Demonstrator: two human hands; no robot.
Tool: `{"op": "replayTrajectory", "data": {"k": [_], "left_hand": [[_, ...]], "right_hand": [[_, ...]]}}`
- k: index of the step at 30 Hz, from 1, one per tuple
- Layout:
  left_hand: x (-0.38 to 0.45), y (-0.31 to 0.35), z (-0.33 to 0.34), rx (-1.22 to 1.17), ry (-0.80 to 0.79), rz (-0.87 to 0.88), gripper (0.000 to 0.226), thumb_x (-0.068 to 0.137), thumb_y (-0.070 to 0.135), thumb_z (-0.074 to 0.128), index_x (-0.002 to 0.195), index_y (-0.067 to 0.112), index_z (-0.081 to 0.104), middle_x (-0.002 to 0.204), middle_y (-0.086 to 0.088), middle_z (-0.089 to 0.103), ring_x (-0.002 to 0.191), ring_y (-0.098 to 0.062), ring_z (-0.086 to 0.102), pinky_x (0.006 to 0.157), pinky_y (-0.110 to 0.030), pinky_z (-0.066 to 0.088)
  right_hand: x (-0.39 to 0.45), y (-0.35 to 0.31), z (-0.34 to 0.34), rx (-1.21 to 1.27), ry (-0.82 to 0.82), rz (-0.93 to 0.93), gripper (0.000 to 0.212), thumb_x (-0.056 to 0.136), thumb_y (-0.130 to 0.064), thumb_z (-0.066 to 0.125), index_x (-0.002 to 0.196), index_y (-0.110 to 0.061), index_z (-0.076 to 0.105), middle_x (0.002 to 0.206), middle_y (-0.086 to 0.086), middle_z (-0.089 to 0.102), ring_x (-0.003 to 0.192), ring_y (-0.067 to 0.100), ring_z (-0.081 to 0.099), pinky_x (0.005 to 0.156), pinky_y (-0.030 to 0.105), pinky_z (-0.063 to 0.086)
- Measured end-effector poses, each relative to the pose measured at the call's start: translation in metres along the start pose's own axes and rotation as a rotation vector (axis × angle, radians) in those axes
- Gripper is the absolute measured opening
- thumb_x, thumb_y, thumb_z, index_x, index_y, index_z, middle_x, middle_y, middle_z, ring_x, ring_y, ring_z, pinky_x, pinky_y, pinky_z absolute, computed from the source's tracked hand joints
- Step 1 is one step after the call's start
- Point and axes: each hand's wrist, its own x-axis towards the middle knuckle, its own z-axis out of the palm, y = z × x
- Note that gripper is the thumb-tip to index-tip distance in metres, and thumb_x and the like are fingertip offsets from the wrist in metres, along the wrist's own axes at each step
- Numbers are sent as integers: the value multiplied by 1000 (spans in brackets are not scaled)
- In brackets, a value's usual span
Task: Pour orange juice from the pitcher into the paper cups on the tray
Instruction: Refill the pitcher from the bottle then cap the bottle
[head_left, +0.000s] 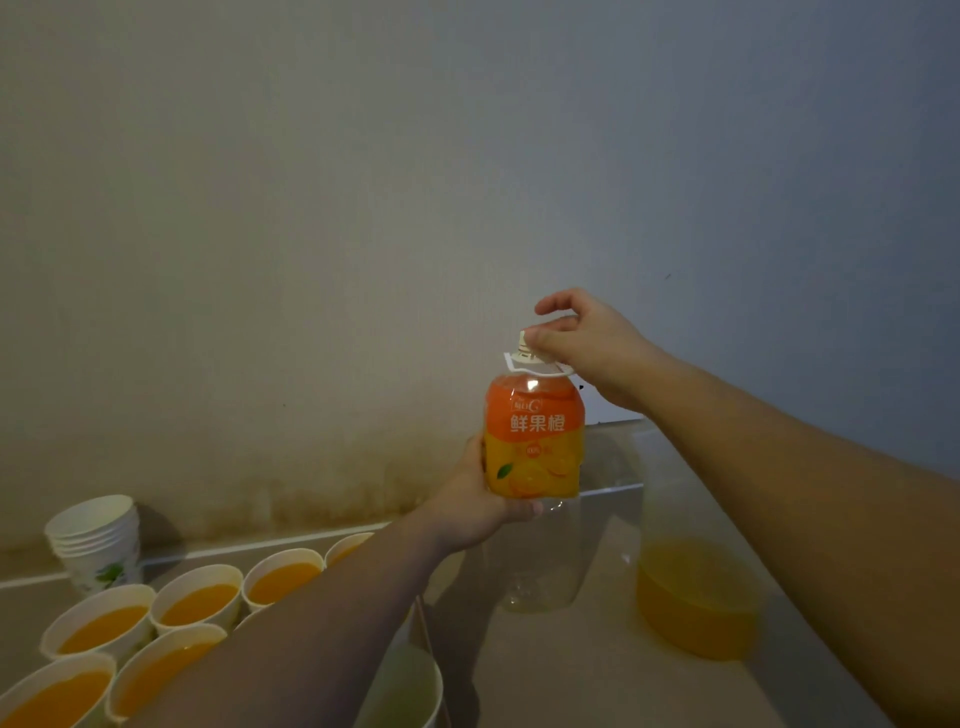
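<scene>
Stained wall (311, 260), beige counter (571, 675); left hand (467, 509) fingers wrap bottle (535, 441), right hand (587, 348) pinches cap (522, 340)

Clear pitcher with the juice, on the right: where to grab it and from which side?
A judgement: take the clear plastic pitcher round its upper wall, above the juice line, coming from the near right with the right hand. It stands upright, only its lower part filled, and I can make out no handle. The right forearm crosses its right side, and the left side is crowded by the orange-labelled juice bottle.

cups (197, 603) left, pitcher (696, 597) right
</scene>
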Motion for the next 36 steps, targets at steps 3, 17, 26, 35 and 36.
{"op": "replayTrajectory", "data": {"k": [3, 17, 26, 35, 36], "left_hand": [[0, 0, 0, -4, 11, 4, 109, 66, 25, 96, 149, 35, 26, 133, 7, 57, 121, -17, 59, 97, -40, 56], [0, 1, 1, -5, 9, -5, 103, 71, 22, 94, 147, 37, 25, 133, 7, 57, 120, -17, 59, 77, -21, 54], [-2, 3, 0, 33, 29, -34, 109, 65, 27, 96, 149, 33, 26, 130, 7, 59, 118, -16, 60, 92, -36, 57], [-8, 19, -20, 212, 134, -106, 116, 67, 30, 95, 155, 19, 20, 126, 7, 55, 109, -11, 55, 77, -17, 48], [-9, 20, -21, 213, 138, -112, 119, 65, 31, 97, 155, 18, 20, 125, 7, 54, 107, -9, 55, 70, -13, 45]], "right_hand": [[2, -1, 8, -63, 79, -8, 33, 89, -29, 74, 115, -28, 52, 102, -5, 62, 90, 14, 64, 71, 28, 53], [5, -2, 6, -61, 104, 40, 30, 88, -27, 76, 106, -28, 52, 99, -10, 62, 88, 11, 63, 65, 24, 51], [1, 0, 11, -150, 160, 53, 37, 89, -42, 71, 117, -29, 52, 114, -4, 59, 100, 18, 61, 80, 34, 57], [-35, 46, 30, 221, 103, 295, 40, 105, -48, 37, 142, -32, 38, 146, 4, 46, 130, 27, 47, 104, 48, 46], [-40, 55, 37, 221, 82, 317, 42, 105, -43, 42, 145, -32, 36, 141, 2, 48, 123, 25, 51, 95, 45, 50]]}}
